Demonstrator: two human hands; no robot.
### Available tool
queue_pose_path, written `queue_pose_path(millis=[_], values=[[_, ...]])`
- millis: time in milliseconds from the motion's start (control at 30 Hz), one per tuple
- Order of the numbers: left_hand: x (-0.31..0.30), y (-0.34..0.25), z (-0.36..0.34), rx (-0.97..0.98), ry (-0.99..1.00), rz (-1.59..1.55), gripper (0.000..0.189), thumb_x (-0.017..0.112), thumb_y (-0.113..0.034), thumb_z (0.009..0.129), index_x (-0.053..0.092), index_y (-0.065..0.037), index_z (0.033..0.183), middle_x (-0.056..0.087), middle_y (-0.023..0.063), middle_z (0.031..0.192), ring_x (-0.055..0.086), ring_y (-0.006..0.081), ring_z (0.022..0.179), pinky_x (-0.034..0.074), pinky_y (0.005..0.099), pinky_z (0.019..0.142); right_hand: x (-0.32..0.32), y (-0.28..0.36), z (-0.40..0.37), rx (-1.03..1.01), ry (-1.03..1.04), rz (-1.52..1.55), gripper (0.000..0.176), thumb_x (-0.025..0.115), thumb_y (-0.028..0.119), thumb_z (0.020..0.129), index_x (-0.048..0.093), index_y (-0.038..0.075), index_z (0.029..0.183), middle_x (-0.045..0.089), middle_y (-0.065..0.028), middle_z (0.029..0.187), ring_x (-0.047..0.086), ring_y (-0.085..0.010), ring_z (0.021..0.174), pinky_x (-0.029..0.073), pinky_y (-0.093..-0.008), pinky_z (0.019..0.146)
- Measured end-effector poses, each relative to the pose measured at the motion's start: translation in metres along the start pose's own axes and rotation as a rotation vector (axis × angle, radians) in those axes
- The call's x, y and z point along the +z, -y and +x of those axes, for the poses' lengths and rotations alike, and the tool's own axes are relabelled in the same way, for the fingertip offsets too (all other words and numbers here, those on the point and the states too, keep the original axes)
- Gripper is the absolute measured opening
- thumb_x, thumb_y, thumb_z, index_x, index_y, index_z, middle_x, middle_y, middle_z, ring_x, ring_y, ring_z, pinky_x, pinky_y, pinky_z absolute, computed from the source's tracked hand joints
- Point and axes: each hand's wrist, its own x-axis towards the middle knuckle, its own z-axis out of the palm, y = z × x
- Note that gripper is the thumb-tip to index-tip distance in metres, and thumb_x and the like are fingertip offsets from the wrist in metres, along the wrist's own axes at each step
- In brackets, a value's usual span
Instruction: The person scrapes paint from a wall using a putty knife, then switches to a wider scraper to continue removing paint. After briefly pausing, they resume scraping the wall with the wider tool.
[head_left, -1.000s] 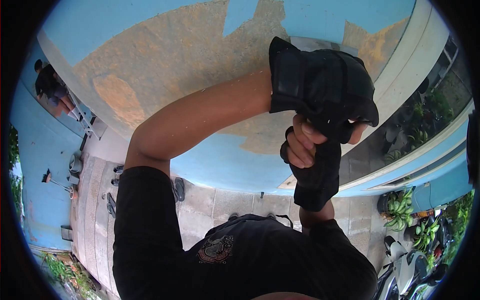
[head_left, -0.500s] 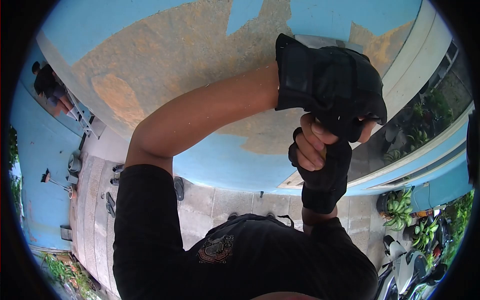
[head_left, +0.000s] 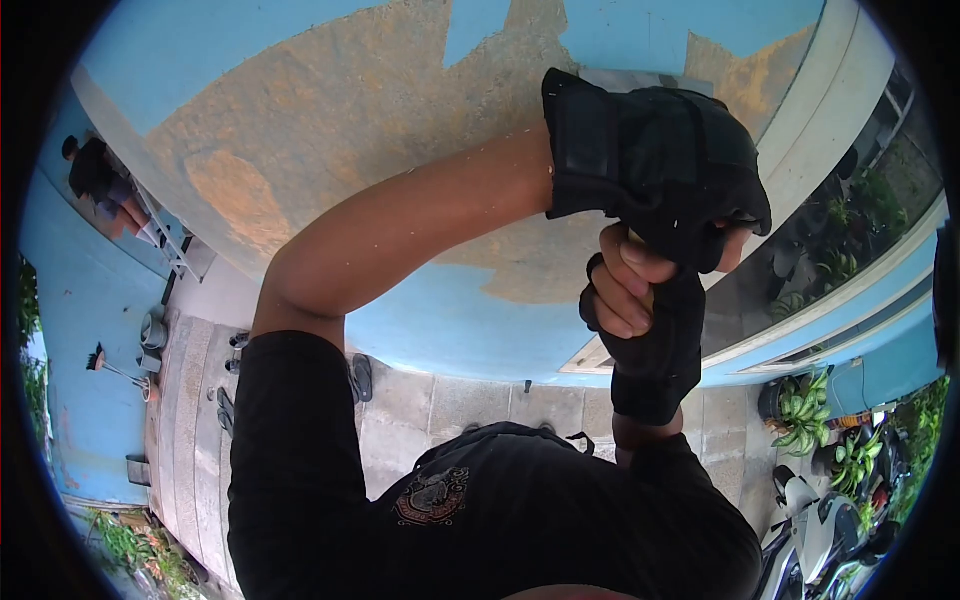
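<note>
My left hand [head_left: 670,165], in a black fingerless glove with a wrist strap, is closed up high against the wall. Just beyond it shows the flat grey blade of a scraper [head_left: 640,80], close to the wall surface. My right hand [head_left: 635,300], also gloved, is wrapped around a yellowish handle right below the left hand, and the two hands touch. Most of the tool is hidden by the gloves. The wall [head_left: 390,90] has light blue paint with large bare grey-brown patches. Small pale flecks appear around my left forearm.
A window [head_left: 830,230] with a pale frame is to the right. Potted plants [head_left: 800,410] and a motorbike [head_left: 820,530] stand lower right. At far left, another person [head_left: 95,180] is by a ladder [head_left: 165,225]. Slippers [head_left: 361,378] and a broom [head_left: 120,368] are below.
Both hands keep their grip on the scraper. The upper glove and blade sit slightly further left in view, while the lower wrist has shifted slightly right. The pale flecks have changed position.
</note>
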Motion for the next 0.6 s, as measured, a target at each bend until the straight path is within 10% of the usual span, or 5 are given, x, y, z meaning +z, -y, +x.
queue_pose_path(millis=[233,600], values=[[-0.005,0.002,0.0,-0.13,0.232,0.047,0.022,0.069,-0.023,0.081,0.073,-0.012,0.1,0.07,0.0002,0.094,0.064,0.0122,0.086,0.05,0.0284,0.08,0.0,0.001,-0.002,-0.012,-0.065,-0.011,0.003,0.047,0.006,0.097,0.045,0.005,0.095,0.041,0.0005,0.065,0.037,-0.0062,0.04,0.033,-0.0215,0.036],[-0.001,0.015,-0.004,-0.131,0.072,-0.252,0.023,0.069,-0.022,0.086,0.072,-0.011,0.105,0.07,-0.001,0.096,0.063,0.0089,0.087,0.05,0.0256,0.083,-0.007,0.004,0.004,0.059,-0.029,0.072,0.012,0.047,0.008,0.098,0.043,0.006,0.087,0.041,0.0007,0.064,0.036,-0.0074,0.04,0.032,-0.022,0.036]])
